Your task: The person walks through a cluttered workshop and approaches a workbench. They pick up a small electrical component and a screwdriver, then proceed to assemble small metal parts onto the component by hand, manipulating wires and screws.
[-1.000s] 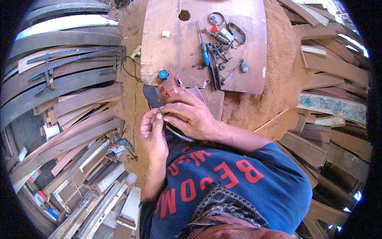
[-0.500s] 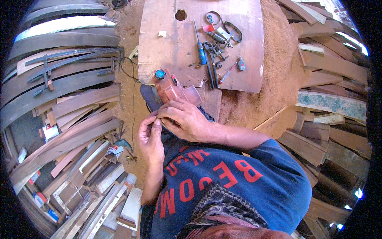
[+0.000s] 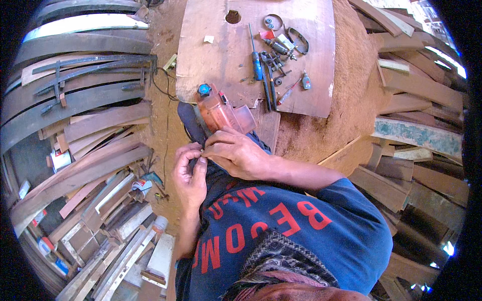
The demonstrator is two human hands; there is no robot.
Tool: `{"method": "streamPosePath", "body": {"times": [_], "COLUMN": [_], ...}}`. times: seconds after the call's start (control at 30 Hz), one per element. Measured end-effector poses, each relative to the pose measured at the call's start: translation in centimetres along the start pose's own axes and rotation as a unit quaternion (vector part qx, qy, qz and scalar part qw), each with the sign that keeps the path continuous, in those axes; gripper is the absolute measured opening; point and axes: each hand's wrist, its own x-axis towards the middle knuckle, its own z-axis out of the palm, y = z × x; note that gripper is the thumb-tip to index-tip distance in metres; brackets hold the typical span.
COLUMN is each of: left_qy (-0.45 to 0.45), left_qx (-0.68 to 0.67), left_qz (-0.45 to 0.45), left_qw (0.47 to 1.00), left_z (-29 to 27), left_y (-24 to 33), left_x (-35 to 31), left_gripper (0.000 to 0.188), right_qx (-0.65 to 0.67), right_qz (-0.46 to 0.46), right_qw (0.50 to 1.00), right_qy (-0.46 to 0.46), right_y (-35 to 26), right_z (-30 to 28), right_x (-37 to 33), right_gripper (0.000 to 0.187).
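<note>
My left hand (image 3: 191, 176) and my right hand (image 3: 240, 154) meet over my lap, thumbs and fingertips pinched together. Between the fingertips is a tiny pale piece, too small to name. Just beyond my right hand, an orange power-tool housing (image 3: 216, 108) rests at my legs, with a blue round part at its far end. On the plywood board (image 3: 211, 62) past it lie a blue-handled screwdriver (image 3: 257, 66), a pair of pliers (image 3: 269, 90), a red screwdriver (image 3: 286, 94), a small bottle (image 3: 306, 81) and a motor part (image 3: 278, 46) among loose metal parts.
Stacked planks (image 3: 75, 120) line the left side, with black bar clamps (image 3: 95, 65) on them. More timber (image 3: 416, 85) is piled on the right. Sawdust (image 3: 351, 65) covers the ground beside the board. A cable (image 3: 163, 83) runs left of the board.
The view has shifted slightly. My fingertips have parted a little, so the small pale piece between them shows more; both hands remain together in the same place.
</note>
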Motion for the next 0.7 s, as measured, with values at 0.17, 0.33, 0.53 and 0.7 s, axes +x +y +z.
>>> {"method": "streamPosePath", "body": {"times": [0.17, 0.33, 0.53, 0.7], "left_qy": [-0.012, -0.019, -0.01, -0.027], "left_qx": [0.028, 0.076, 0.212, 0.253], "left_qz": [-0.012, 0.036, 0.14, 0.194], "left_qw": [0.999, 0.996, 0.967, 0.947], "left_z": [0.0, 0.3, 1.3, 1.7], "left_y": [0.8, 0.9, 2.2, 2.7], "left_x": [-0.4, -0.5, 0.2, 1.4], "left_gripper": [0.007, 0.009, 0.009, 0.009], "right_qx": [0.098, 0.145, 0.028, -0.036], "right_qz": [0.079, 0.107, 0.081, 0.093], "right_qw": [0.992, 0.984, 0.996, 0.995], "right_qy": [-0.017, 0.002, 0.018, 0.025], "right_y": [-0.3, 0.1, -0.6, -0.8], "right_z": [-0.6, -0.5, -0.9, -1.7], "right_x": [-0.5, -1.1, -1.1, -0.8], "right_gripper": [0.013, 0.009, 0.01, 0.013]}}
